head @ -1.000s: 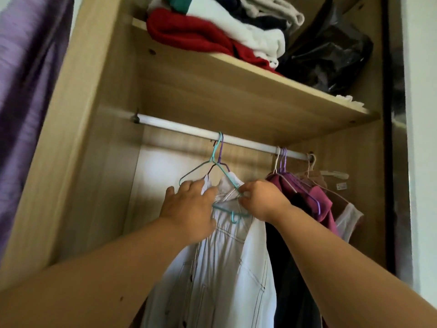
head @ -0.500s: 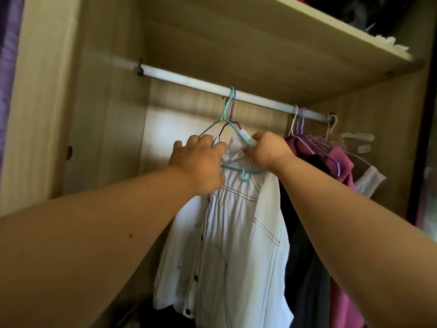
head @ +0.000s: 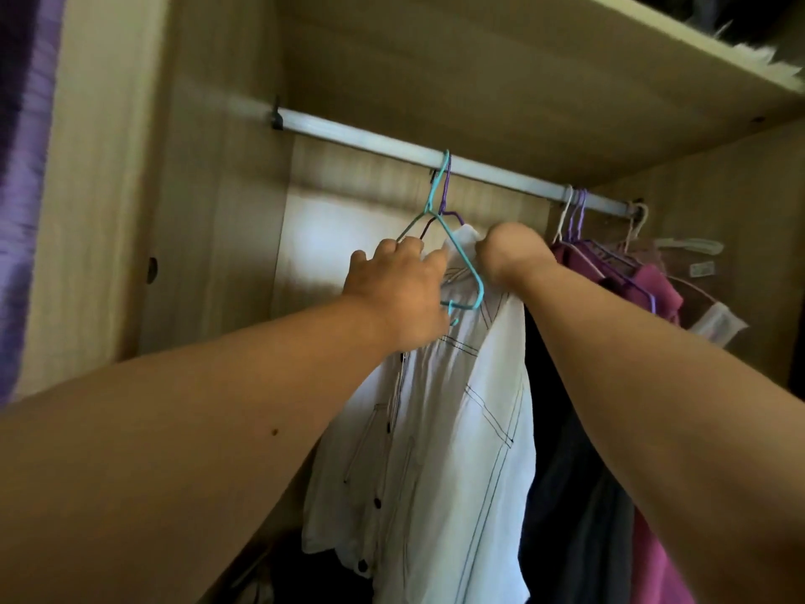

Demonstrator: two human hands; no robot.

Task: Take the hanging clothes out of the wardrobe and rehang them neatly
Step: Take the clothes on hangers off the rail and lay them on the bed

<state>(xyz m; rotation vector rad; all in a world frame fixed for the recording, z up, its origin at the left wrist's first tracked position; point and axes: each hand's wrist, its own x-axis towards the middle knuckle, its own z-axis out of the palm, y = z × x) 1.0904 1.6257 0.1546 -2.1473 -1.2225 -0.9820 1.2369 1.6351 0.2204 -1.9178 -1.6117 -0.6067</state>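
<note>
A white shirt [head: 448, 429] with dark stitching hangs in the wardrobe from a teal wire hanger [head: 435, 202], whose hook sits on the metal rail [head: 348, 132] beside a purple hanger hook. My left hand [head: 396, 285] grips the shirt's left shoulder by the collar. On the collar's right side, my right hand [head: 514, 255] pinches the fabric against the hanger wire. A dark garment [head: 566, 473] and a magenta garment [head: 653, 289] hang to the right on further hangers.
A wooden shelf [head: 522, 58] runs just above the rail. The wardrobe's left side panel [head: 109, 211] stands close by, with a purple curtain [head: 21, 167] beyond it. The rail's left stretch carries no hangers. More clothes lie dark at the wardrobe floor.
The view has tilted down and drawn closer, so the shelf's folded clothes have left the frame. Both hands have stayed at the shirt's collar, shifting only slightly on the hanger.
</note>
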